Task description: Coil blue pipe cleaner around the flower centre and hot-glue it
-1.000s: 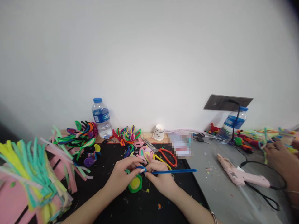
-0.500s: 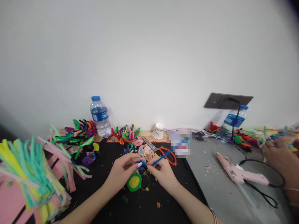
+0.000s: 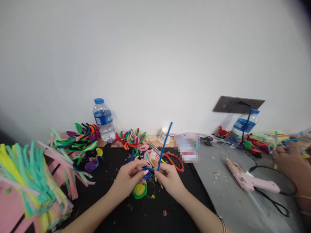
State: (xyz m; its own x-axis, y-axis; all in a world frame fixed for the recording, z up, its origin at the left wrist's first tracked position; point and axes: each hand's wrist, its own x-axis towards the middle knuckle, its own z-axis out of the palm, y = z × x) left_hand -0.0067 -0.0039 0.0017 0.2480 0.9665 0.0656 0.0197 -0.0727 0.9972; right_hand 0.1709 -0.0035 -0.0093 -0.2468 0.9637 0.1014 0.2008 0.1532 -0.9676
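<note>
Head view. L hand (image 3: 128, 178) & R hand (image 3: 170, 181) both closed in fingertip pinches, nearly meeting over blk mat (image 3: 121, 210). L grips coiled blue/purple piece (image 3: 147, 173); R pinches blue fuzzy stem (image 3: 165, 145) at its lower end, stem sticking up, slight tilt, top in front of paper cup (image 3: 163, 136). Grn/yel disc (image 3: 139, 191) on mat just below L fingers.

Labels: L-side btl (image 3: 103, 118), blue label, wht characters, brand n/legible. R-side btl (image 3: 244, 126), tilted, blue label, can't read. Cup has small dk marks, too small to read. Card (image 3: 188, 150) pixelated, no text readable.

Red-handled scissors (image 3: 173, 161) behind R hand. Pink glue gun (image 3: 257, 184) on gray surface, R side; other person's hand (image 3: 290, 157) beyond.
</note>
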